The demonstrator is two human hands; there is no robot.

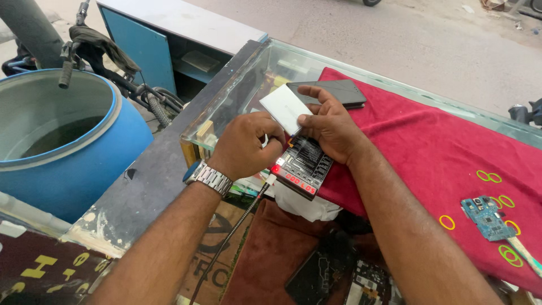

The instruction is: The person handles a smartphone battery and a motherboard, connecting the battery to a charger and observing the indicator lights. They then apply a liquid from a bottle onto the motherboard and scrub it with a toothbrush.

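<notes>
My right hand (330, 127) holds a flat white battery-like slab (285, 107) by its edge, tilted above a black tester board (302, 166) with a red lit display. My left hand (245, 144), with a metal wristwatch (209, 178), is closed over the board's left end, where a thin cable (237, 226) plugs in. The board rests on the edge of a red cloth (429, 147) on a glass counter (248, 79). A dark phone (339, 91) lies just beyond my right hand's fingers.
A blue barrel (68, 147) stands at the left with hoses (141, 90) over it. A blue circuit board (486, 217) and several yellow rubber bands (489, 177) lie on the cloth at right. Opened phone parts (339, 277) sit on a brown cloth below.
</notes>
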